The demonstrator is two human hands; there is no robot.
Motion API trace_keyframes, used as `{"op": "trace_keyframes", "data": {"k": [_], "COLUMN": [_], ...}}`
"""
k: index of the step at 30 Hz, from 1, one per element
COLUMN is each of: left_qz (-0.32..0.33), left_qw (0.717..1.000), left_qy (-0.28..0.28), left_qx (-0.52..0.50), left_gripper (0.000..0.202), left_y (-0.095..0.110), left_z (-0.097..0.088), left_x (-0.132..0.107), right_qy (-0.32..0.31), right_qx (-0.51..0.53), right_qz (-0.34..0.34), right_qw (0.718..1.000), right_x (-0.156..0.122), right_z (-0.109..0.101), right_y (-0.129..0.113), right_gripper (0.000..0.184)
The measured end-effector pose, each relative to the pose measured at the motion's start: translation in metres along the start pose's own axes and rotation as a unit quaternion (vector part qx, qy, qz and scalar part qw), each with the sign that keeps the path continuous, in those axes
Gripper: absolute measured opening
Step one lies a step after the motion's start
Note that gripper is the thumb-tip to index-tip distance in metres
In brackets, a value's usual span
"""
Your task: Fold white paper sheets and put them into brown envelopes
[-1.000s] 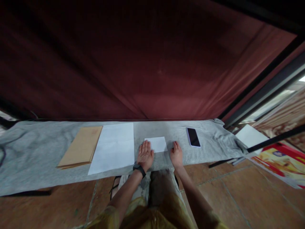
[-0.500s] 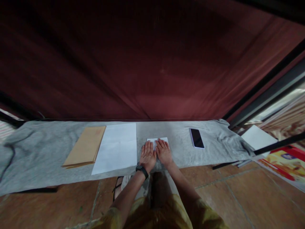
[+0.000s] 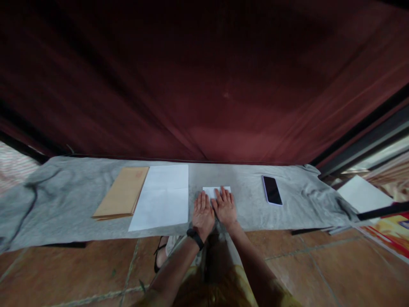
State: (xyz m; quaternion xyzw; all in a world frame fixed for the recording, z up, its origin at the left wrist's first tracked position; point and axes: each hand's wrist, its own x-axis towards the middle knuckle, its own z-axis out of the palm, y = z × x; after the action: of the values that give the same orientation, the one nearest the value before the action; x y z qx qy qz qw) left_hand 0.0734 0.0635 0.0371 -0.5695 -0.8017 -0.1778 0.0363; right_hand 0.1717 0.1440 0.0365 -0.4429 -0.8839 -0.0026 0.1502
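Note:
A small folded white paper point(image 3: 209, 192) lies on the grey cloth in front of me, mostly covered by my hands. My left hand point(image 3: 203, 215) rests flat on its left part, fingers stretched out; a dark band is on that wrist. On the right part lies my right hand point(image 3: 225, 209), palm down with the fingers spread. To the left of my hands is a larger white sheet point(image 3: 162, 196) with faint creases.
Brown envelopes point(image 3: 123, 192) lie stacked left of the white sheet, along its edge. A phone point(image 3: 272, 190) with a dark screen rests on the grey cloth point(image 3: 300, 200) to the right. Behind the table hangs a dark red curtain point(image 3: 204, 106).
The view has shifted a little, so things appear farther right. My right hand's fingers are more spread on the folded paper; my left hand stays flat on it.

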Motion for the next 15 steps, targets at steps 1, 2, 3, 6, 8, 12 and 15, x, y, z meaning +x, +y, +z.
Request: {"op": "trace_keyframes", "data": {"k": [1,2,3,6,8,12,15], "left_qz": [0.017,0.034,0.046,0.052,0.053,0.053,0.039], "left_qw": [1.000,0.999,0.999,0.998,0.998,0.998,0.998], "left_qy": [-0.003,-0.009,-0.016,-0.030,-0.032,-0.029,-0.037], "left_qx": [-0.006,-0.012,-0.017,-0.017,-0.016,-0.023,-0.024], "left_gripper": [0.055,0.055,0.055,0.055,0.056,0.058,0.057], "left_y": [0.001,0.001,0.001,-0.001,-0.003,-0.003,-0.002], "left_z": [-0.001,-0.001,-0.001,0.000,0.002,0.005,0.005], "left_x": [0.001,0.003,0.004,0.010,0.013,0.018,0.024], "right_qy": [-0.002,-0.005,-0.009,-0.018,-0.024,-0.026,-0.022], "right_qx": [-0.002,-0.005,-0.007,-0.010,-0.009,-0.010,-0.012], "right_qz": [0.000,0.001,0.002,0.006,0.007,0.002,-0.001], "right_qw": [1.000,1.000,1.000,1.000,1.000,1.000,1.000], "right_x": [0.000,-0.001,-0.001,-0.001,0.000,0.000,0.000], "right_z": [0.000,0.000,0.000,-0.002,-0.003,-0.003,-0.003], "right_y": [0.000,0.000,0.000,-0.001,-0.001,-0.001,-0.001], "right_gripper": [0.053,0.053,0.052,0.051,0.050,0.050,0.050]}}
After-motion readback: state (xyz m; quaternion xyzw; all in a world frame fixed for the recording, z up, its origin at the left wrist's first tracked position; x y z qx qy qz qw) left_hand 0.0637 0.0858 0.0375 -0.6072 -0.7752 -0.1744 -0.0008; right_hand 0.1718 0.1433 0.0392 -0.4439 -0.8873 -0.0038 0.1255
